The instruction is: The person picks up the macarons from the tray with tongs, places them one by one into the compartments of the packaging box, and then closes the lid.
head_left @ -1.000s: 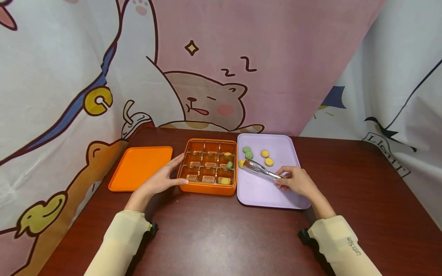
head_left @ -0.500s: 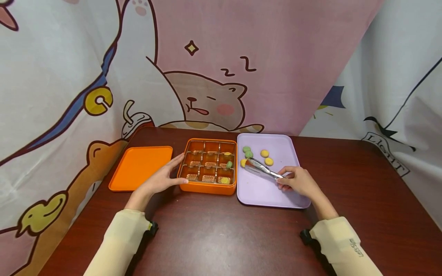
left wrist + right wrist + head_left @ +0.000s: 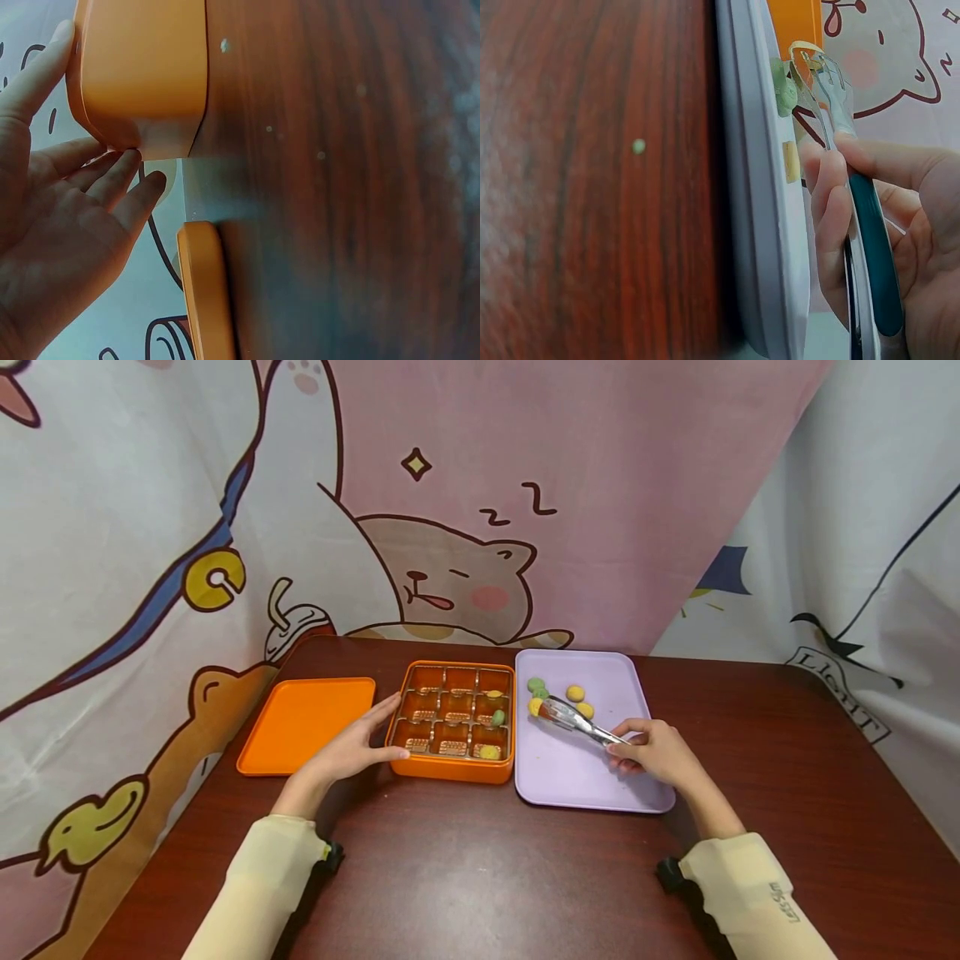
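My right hand (image 3: 654, 752) holds metal tongs (image 3: 577, 720) over a lilac tray (image 3: 555, 777). A round yellow cookie (image 3: 536, 707) sits at the tongs' tips; in the right wrist view this yellow cookie (image 3: 804, 48) appears between the tips. Two green cookies (image 3: 536, 685) lie just behind it, partly covered, and two more yellow cookies (image 3: 575, 693) lie to the right on the tray. My left hand (image 3: 352, 747) rests against the left side of an orange box (image 3: 450, 768), thumb on its front corner, fingers nearly straight. The box's right column holds a yellow, a green (image 3: 498, 718) and another yellow cookie.
Left of the box lies a flat orange lid (image 3: 307, 727), partly behind my left hand. The box stands right against the lilac tray. Everything is on a dark brown table (image 3: 465, 868), with a printed cloth (image 3: 600, 527) hanging behind. A green crumb (image 3: 638, 146) lies on the table.
The tongs and my right hand have shifted a little to the right. The yellow cookie at their tips has moved right and slightly back, away from the box. My left hand stays put.
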{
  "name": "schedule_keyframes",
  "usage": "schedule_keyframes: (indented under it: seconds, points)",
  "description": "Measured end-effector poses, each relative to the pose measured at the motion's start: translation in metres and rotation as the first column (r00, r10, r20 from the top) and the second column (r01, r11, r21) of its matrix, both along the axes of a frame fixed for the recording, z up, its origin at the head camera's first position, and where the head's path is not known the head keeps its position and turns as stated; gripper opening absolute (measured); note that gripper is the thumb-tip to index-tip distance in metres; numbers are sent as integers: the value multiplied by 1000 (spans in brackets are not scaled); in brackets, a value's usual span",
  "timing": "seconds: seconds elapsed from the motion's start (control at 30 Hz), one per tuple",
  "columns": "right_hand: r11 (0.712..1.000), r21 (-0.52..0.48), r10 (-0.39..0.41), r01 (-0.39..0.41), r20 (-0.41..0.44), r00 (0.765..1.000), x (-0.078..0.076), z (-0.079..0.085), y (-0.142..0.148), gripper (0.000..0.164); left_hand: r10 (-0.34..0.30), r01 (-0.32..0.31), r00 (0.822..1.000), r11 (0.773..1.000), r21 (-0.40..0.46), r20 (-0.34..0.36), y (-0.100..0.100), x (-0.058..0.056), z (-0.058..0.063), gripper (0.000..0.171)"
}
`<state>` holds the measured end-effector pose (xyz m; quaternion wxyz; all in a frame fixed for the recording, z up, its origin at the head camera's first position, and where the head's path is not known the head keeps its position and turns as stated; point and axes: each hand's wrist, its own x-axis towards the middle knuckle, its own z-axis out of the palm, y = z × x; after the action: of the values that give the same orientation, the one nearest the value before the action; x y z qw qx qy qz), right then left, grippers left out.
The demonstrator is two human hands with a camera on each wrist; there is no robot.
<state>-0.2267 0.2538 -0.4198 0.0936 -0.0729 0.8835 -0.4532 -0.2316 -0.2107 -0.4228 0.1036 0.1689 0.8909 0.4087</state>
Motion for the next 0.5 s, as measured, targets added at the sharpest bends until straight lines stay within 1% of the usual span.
schedule_keyframes:
  seconds: [0.23, 0.5]
  points:
    - [1000, -4, 0, 0, -16, 1000, 0, 0, 4, 24, -4, 4, 1000, 1000, 1, 1, 0, 0, 0, 95]
    - [1000, -11, -2, 2, -6, 1000, 2, 3, 6, 24, -4, 4, 1000, 1000, 7, -2, 0, 1, -1, 96]
